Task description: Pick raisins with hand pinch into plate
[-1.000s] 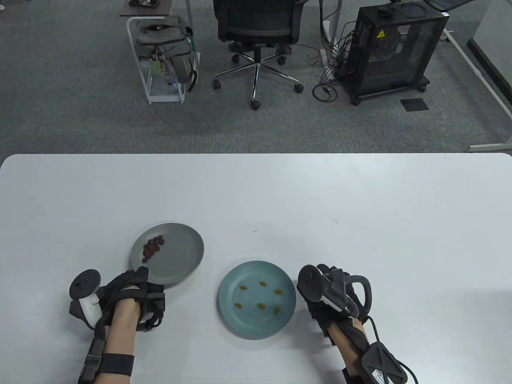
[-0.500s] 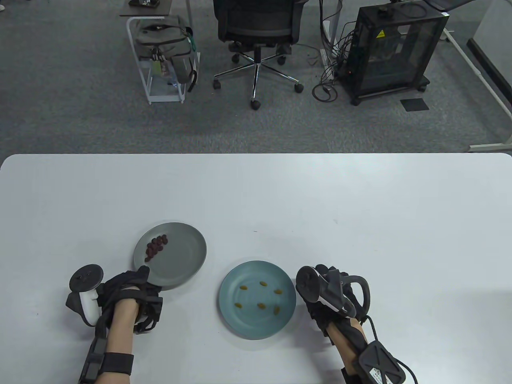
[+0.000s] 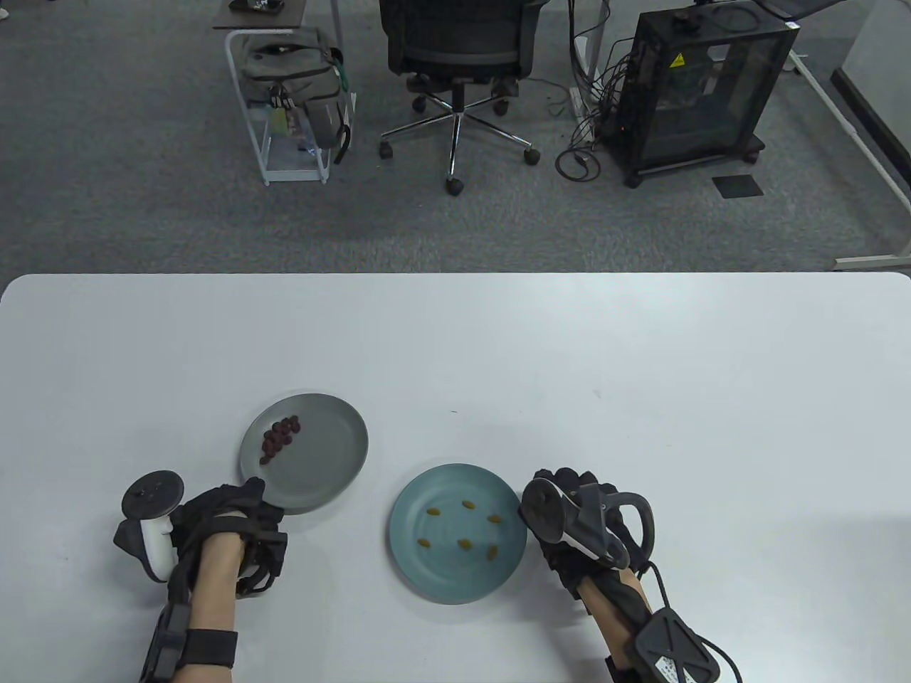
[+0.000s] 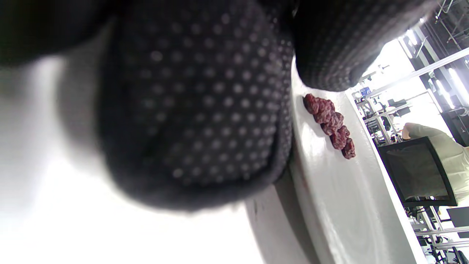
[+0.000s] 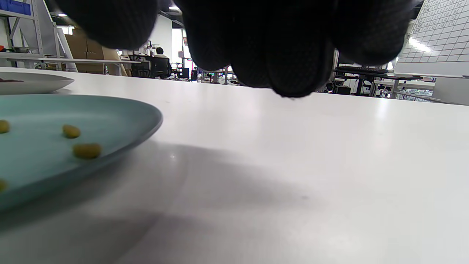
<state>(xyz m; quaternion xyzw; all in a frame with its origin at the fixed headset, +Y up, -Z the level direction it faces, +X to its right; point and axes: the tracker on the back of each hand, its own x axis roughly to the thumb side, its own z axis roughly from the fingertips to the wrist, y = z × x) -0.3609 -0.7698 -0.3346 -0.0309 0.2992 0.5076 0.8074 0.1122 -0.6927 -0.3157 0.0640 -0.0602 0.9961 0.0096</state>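
A grey plate [image 3: 327, 455] holds a cluster of dark red raisins [image 3: 279, 437]. My left hand [image 3: 250, 496] grips its near-left rim, thumb on top. In the left wrist view the fingers [image 4: 194, 110] sit at the plate's rim [image 4: 340, 205], close to the dark raisins [image 4: 331, 124]. A blue plate [image 3: 455, 580] holds several scattered yellow raisins [image 3: 467, 545]. My right hand [image 3: 556, 485] is just right of the blue plate's rim and holds nothing. In the right wrist view its fingers [image 5: 285, 55] hang curled above the table beside the blue plate [image 5: 110, 110] and a yellow raisin [image 5: 87, 150].
The white table [image 3: 640, 398] stretches bare behind and to the right of the plates. Beyond its far edge stand an office chair [image 3: 455, 57], a cart with a bag [image 3: 292, 78] and a black cabinet [image 3: 697, 85].
The grey plate has shifted slightly right and away in my left hand's grip. My right hand has edged left toward the blue plate's rim.
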